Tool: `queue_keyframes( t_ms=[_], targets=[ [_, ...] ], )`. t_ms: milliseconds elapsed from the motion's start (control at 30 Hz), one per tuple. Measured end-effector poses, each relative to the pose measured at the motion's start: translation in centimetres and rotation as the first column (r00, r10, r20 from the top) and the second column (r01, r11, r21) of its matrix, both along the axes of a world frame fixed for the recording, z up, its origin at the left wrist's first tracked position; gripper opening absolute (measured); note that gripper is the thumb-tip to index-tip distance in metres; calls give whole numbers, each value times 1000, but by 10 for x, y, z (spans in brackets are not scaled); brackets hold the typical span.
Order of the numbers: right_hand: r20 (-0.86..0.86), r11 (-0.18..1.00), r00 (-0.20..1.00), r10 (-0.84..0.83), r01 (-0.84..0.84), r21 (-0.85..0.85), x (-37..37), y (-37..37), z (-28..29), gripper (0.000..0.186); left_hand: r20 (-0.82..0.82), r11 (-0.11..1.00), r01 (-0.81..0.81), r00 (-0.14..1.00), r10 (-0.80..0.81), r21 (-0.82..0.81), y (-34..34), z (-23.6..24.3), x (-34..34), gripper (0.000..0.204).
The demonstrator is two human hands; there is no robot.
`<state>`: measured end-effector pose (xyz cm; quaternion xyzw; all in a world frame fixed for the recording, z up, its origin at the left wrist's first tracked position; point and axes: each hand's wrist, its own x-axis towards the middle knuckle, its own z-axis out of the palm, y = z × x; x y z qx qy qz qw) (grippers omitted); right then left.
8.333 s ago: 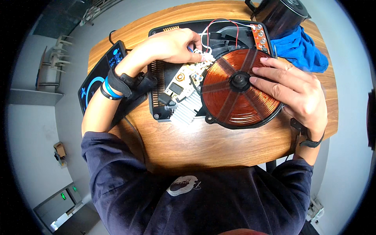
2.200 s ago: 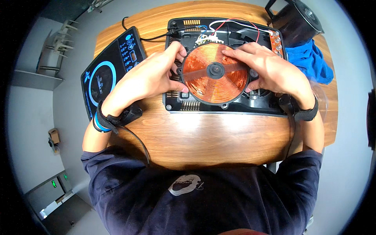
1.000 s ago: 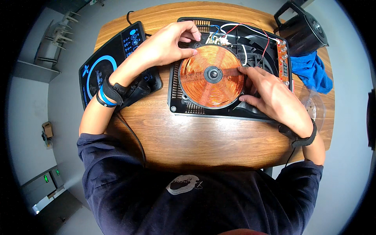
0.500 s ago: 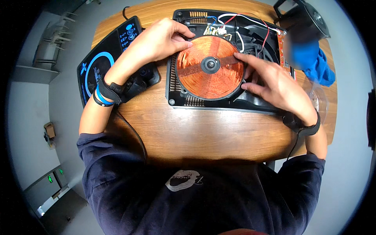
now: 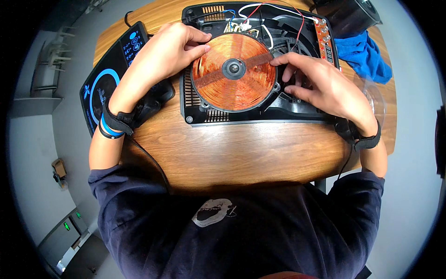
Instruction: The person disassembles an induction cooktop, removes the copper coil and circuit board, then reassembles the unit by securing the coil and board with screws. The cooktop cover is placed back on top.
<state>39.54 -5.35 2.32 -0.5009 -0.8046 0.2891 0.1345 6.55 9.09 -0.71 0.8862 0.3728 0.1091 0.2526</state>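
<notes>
A round copper induction coil (image 5: 258, 86) with a black hub sits over the left part of an open black induction cooker housing (image 5: 186, 109). At the coil's upper left rim is my left hand (image 5: 169, 51), thumb and forefinger closed on the edge; its other fingers are curled. My right hand (image 5: 320, 83) is at the right rim, forefinger touching the edge. Its thumb is apart from the coil, over the housing, and nothing shows between the fingers. Behind the coil lie a partly hidden circuit board (image 5: 241, 29) and blue, white and red wires.
Left of the housing lies a black cooktop panel (image 5: 103, 74) with a blue ring, partly under my left forearm. A red control board (image 5: 322, 35) sits along the housing's right side. Beyond it are a blue cloth (image 5: 364, 56), a dark kettle (image 5: 348, 17) and a clear plastic dish (image 5: 375, 100).
The view has shifted, so the housing and coil appear farther left and higher. My right thumb has come away from the coil's rim. My left hand stays at the upper left edge.
</notes>
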Motion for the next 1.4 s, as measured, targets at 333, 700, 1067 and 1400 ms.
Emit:
queue_keyframes(
  t_ms=[333, 700, 1067, 1400],
  targets=[
    [-76, 999, 997, -24, 21, -30, -5, 2, -9, 42, -81, 990, 137, 988, -133, 37, -14, 17, -3, 58],
    [-252, 986, 960, -120, 144, 81, -8, 3, -12, 32, -210, 962, 226, 959, -192, 152, -23, 14, -9, 84],
    [-103, 988, 995, -5, 21, 154, -14, 6, -24, 26, -216, 965, 213, 960, -177, 154, -23, 12, -10, 85],
    [-101, 987, 994, 37, -21, 157, -17, 13, -23, 25, -279, 908, 213, 954, -113, 362, -47, 9, -5, 77]
  ],
)
